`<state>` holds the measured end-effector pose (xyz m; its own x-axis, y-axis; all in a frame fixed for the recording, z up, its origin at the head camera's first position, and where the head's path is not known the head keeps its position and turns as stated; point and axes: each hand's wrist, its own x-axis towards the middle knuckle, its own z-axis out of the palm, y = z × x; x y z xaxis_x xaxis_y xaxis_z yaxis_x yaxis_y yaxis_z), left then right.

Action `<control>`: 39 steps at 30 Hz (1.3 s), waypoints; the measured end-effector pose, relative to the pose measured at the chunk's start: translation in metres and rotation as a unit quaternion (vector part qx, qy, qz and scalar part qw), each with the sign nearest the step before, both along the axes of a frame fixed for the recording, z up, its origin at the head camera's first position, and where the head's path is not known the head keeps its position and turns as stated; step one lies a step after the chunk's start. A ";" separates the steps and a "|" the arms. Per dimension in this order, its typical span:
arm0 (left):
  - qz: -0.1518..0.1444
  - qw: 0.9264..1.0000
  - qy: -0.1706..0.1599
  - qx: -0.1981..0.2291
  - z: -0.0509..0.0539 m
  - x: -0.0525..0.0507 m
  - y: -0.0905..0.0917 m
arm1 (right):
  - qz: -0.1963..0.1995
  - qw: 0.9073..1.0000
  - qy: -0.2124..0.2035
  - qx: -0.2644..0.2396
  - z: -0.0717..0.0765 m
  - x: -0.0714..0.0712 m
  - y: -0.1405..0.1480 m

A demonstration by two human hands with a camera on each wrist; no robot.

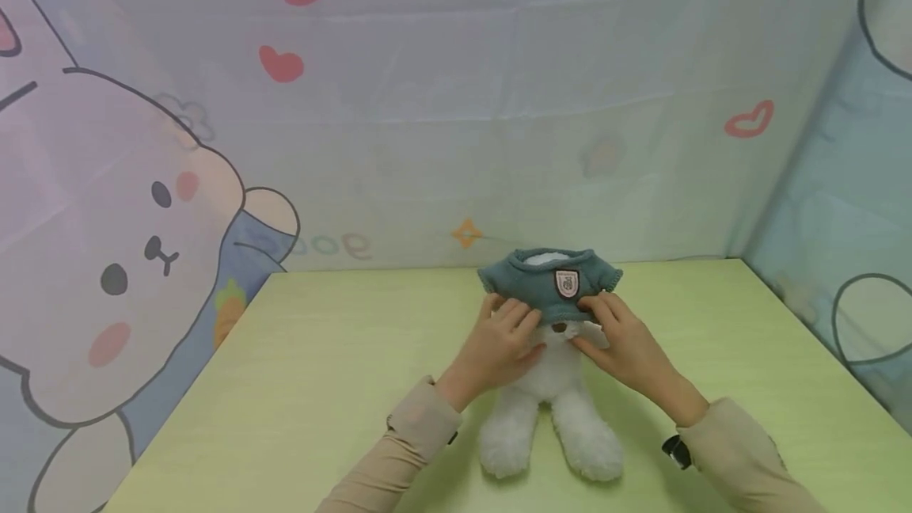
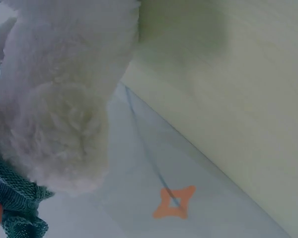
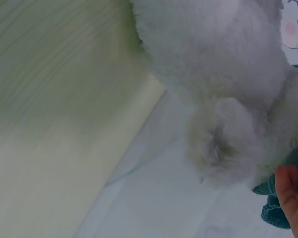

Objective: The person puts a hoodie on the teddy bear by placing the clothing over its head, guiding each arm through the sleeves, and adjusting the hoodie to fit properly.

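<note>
A white plush toy stands on the table, its legs toward the front edge. A teal knitted shirt with a shield badge covers most of its head; a brown nose shows just under the hem. My left hand grips the hem on the left, my right hand grips it on the right. In the left wrist view, white fur fills the upper left beside teal cloth. The right wrist view shows fingers on the teal cloth beside the fur.
The pale green table reaches back to a printed cloth backdrop with hearts and a large cartoon animal at the left. Another printed cloth hangs along the right side.
</note>
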<state>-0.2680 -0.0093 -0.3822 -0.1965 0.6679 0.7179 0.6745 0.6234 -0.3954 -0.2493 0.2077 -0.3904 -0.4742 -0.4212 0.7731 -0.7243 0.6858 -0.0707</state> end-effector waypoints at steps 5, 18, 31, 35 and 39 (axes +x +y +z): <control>-0.018 1.000 0.014 0.016 -0.004 -0.002 0.004 | -0.025 0.997 0.067 0.000 -0.002 -0.001 -0.007; -0.020 0.999 0.018 -0.016 -0.019 -0.003 0.001 | 0.045 0.985 0.132 0.103 -0.019 -0.010 -0.010; 0.004 0.996 -0.058 0.070 -0.010 -0.008 -0.010 | 0.039 0.977 0.183 0.105 -0.011 -0.009 -0.005; 0.025 0.996 -0.079 0.041 -0.001 -0.007 -0.012 | 0.067 0.981 0.158 0.096 -0.002 -0.010 -0.005; 0.027 0.997 -0.066 0.003 0.003 -0.007 -0.014 | 0.071 0.981 0.151 0.098 0.002 -0.011 -0.004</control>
